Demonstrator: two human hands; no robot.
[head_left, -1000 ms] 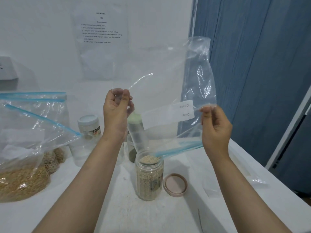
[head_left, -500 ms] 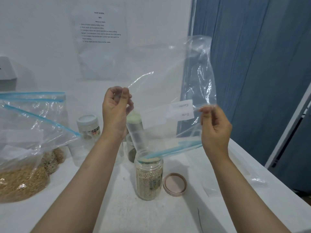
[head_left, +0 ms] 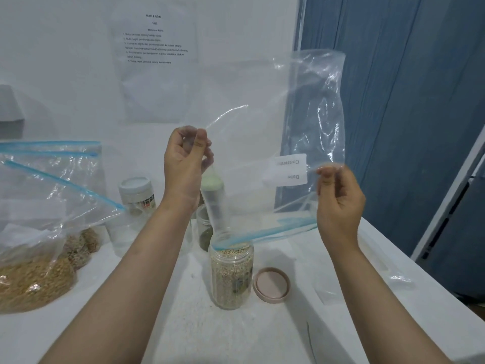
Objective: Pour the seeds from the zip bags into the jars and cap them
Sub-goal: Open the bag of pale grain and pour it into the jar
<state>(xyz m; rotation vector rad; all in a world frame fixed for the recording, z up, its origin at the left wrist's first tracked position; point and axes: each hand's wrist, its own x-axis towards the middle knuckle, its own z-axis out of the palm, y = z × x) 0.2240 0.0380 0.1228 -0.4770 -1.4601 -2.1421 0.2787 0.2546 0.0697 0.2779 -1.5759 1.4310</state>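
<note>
At centre frame, both hands hold an upturned, empty-looking zip bag (head_left: pixel 262 143) above an open jar (head_left: pixel 232 277) of pale seeds. The left hand (head_left: pixel 183 164) pinches the bag's edge in a closed grip; the right hand (head_left: pixel 338 203) pinches the opposite edge the same way. The bag's blue zip mouth (head_left: pixel 265 233) dips to the jar's rim. A pink lid (head_left: pixel 271 285) lies just right of the jar on the white surface (head_left: pixel 183 332). At left, zip bags of seeds (head_left: pixel 34 277) lean together; capped jars (head_left: pixel 135 195) stand behind.
</note>
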